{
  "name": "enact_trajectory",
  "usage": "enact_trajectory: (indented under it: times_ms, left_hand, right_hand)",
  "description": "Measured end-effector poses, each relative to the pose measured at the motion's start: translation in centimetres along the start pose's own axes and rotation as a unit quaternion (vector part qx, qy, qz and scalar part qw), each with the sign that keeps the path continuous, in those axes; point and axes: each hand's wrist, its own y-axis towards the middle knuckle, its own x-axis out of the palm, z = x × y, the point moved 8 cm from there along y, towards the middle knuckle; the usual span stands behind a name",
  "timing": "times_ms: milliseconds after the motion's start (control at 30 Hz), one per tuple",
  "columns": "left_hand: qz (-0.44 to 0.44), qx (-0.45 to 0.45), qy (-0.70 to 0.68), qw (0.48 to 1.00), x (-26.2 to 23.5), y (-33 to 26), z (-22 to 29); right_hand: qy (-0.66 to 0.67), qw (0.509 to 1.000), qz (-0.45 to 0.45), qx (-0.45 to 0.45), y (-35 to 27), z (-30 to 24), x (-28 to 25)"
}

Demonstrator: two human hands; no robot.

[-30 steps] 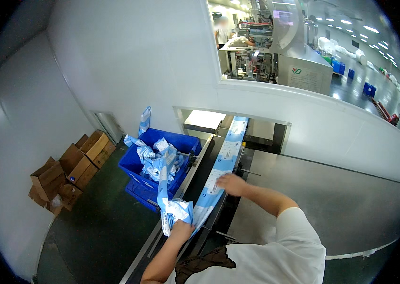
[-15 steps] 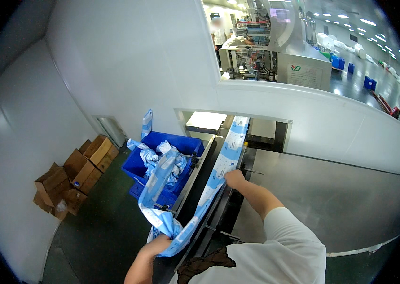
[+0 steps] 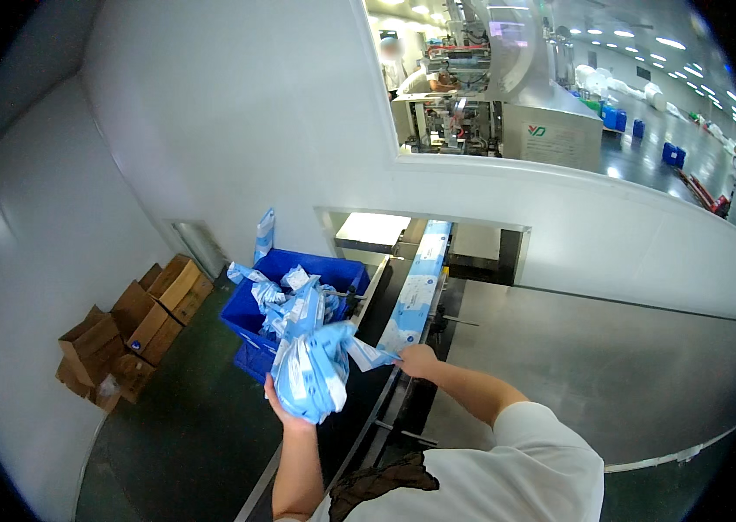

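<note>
While the left hand (image 3: 285, 409) is raised with its palm up and its grip closed under a bunched bundle of blue-and-white packaging film (image 3: 311, 370), the bundle hangs over the edge of the narrow conveyor track (image 3: 381, 300) and just in front of the blue plastic crate (image 3: 250, 317). The right hand (image 3: 418, 359) reaches forward over the track, its grip pinched shut on the near end of the film strip (image 3: 420, 283), which runs flat along the track away from the person and into the rectangular opening in the white wall (image 3: 368, 230). A short tail of film joins the bundle to the strip at the right hand, so both hands have hold of one continuous length. The crate stands on the dark green floor (image 3: 185, 418) to the left of the track and is heaped with more crumpled film of the same colours, one piece sticking upright at its far corner. Further left, flattened brown cardboard boxes (image 3: 133, 322) lean together against the wall. To the right of the track spreads a broad stainless steel counter (image 3: 611, 365) with a curved front edge. Above the wall, a window shows packaging machinery (image 3: 481, 78) and blue bins on a shiny factory floor, with another person standing near the machine.
</note>
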Motion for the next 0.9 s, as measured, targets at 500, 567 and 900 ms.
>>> enact_trajectory:
  times_ms: [500, 567, 900]
  left_hand:
    - [0.101, -0.007, 0.778, 0.620, -3.0, 11.0, -14.2]
    - [0.010, -0.115, 0.912, 0.394, -5.4, 10.9, -16.1]
    - [-0.209, -0.128, 0.939, 0.241, -8.7, 3.7, -12.0]
  right_hand:
    - [0.042, 0.989, 0.067, -0.122, -6.6, -9.5, -0.2]
    - [0.056, 0.980, 0.105, -0.162, -7.4, -10.8, 0.0]
    - [0.267, 0.909, 0.087, -0.308, -11.2, -13.5, -3.3]
